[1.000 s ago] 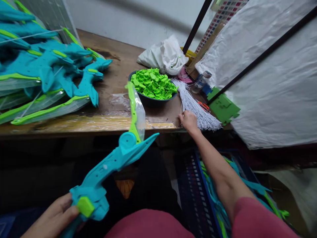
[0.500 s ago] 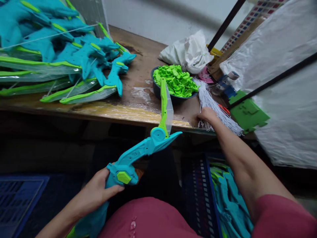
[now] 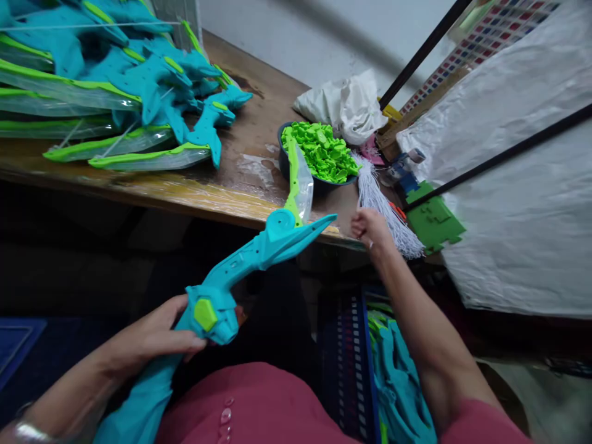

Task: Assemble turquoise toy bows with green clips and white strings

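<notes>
Gripping the teal toy bow (image 3: 240, 271) at its handle, the left hand (image 3: 152, 336) has drawn it closer over the lap, its green limb (image 3: 292, 179) angled up past the table edge (image 3: 185, 200). The right hand (image 3: 370, 227) has lifted slightly off the bundle of white strings (image 3: 386, 206), fingers pinched shut, though any strand between them is too fine to make out. Just beyond sits the bowl of green parts (image 3: 324, 154); finished bows (image 3: 129, 92) are piled at left.

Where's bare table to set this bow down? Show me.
Bare table lies between the bow pile and the bowl, back toward the wall. Right of the bowl is crowded: white strings, bag, green plate.
</notes>
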`<state>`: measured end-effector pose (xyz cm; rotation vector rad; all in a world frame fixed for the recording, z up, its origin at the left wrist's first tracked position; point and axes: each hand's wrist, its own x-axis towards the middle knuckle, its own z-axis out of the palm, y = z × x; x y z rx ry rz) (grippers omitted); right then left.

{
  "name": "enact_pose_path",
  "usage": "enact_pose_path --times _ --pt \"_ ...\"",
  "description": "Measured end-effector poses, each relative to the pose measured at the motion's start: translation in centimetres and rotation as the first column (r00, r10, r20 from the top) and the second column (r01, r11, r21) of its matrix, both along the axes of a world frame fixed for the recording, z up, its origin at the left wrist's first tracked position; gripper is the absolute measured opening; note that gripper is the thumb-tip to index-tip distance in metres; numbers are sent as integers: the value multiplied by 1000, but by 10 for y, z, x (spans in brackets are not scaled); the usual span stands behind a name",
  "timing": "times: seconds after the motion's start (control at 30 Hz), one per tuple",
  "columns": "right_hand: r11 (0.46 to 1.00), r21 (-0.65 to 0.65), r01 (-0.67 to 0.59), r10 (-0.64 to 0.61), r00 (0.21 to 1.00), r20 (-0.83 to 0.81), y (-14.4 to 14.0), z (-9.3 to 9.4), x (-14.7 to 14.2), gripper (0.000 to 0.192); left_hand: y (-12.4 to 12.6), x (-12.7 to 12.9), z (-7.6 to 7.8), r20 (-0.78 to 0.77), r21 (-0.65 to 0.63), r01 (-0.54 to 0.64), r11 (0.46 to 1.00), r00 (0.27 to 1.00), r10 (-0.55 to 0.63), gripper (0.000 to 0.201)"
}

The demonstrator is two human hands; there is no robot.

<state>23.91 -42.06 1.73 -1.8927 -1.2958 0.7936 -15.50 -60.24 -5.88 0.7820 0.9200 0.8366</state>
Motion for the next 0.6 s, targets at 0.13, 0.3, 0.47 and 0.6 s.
enact_pose_path --times 0.13,0.3,0.47,0.6 --pt "931 -134 -339 249 860 -445 -99 -57 -83 32 25 22 -12 91 31 228 973 969 -230 61" --pt "756 -235 -610 195 554 -809 -203 -117 -161 41 34 33 -19 111 -9 266 964 958 -263 36" --pt "744 -268 -612 -23 378 -926 -220 -134 -173 48 17 22 -30 10 -76 280 957 960 -280 38" --pt "779 -285 -559 -91 350 -932 -219 -140 -164 50 3 13 -45 -29 -161 286 945 955 -294 44"
